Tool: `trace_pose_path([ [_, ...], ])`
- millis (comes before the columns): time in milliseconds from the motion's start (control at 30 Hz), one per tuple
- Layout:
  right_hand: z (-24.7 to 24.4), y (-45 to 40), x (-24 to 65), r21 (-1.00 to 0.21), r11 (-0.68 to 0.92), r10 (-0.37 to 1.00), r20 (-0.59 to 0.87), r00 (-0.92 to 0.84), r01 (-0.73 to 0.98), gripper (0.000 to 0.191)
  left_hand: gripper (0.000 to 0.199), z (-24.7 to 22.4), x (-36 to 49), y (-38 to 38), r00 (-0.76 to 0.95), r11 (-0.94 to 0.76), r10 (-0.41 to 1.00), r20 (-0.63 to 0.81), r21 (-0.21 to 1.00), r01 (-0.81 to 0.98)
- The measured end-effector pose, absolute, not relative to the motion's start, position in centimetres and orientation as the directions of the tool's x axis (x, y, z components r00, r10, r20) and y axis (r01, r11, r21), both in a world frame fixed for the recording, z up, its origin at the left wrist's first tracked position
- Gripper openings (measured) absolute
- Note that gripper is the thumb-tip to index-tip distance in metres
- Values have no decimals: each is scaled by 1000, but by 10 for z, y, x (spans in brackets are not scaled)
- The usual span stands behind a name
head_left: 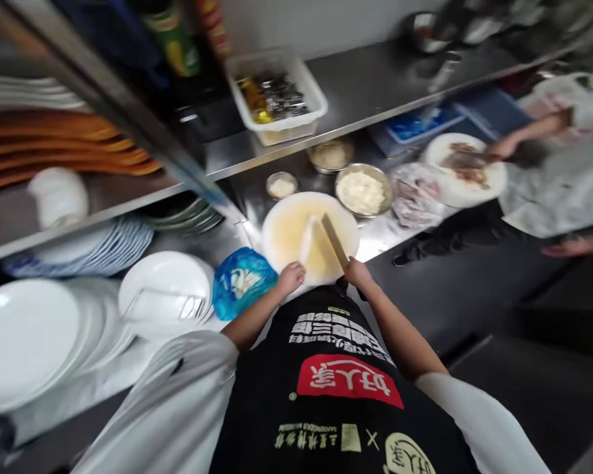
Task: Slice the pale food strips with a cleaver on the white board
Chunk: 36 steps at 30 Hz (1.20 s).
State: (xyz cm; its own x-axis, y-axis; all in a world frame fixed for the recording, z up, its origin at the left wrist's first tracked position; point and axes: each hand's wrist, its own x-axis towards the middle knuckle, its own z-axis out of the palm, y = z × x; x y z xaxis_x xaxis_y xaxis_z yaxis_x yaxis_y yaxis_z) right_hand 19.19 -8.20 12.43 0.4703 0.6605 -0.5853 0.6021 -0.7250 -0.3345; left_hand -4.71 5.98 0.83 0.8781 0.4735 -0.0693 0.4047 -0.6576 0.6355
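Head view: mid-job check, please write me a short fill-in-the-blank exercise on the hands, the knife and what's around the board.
1. The hand gripping the knife is the person's ____ one.
2. In the picture, the pale strip at the other hand lies to the ____ of the knife.
3. The plastic bag beside the board is ____.
4. Apart from its print, the apron is ____.

Missing words: right; left; blue; black.
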Motion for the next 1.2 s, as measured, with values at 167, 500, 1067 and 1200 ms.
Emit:
trace_pose_path([
  [167,98,-92,196,-404,-744,653,-606,454,531,18,25,-6,-47,54,854,-647,519,-40,634,423],
  [500,78,-104,210,-580,-740,672,-624,398,341,16,25,5,-42,50,840,-716,523,-143,462,524],
  [1067,76,-97,219,-604,-727,682,-583,441,327,17,19,47,-22,107,737,-456,675,-3,784,421],
  [1200,79,-95,219,-588,-738,671,-594,444,330,13,14,52,-1,132,629,-257,777,22,924,285],
])
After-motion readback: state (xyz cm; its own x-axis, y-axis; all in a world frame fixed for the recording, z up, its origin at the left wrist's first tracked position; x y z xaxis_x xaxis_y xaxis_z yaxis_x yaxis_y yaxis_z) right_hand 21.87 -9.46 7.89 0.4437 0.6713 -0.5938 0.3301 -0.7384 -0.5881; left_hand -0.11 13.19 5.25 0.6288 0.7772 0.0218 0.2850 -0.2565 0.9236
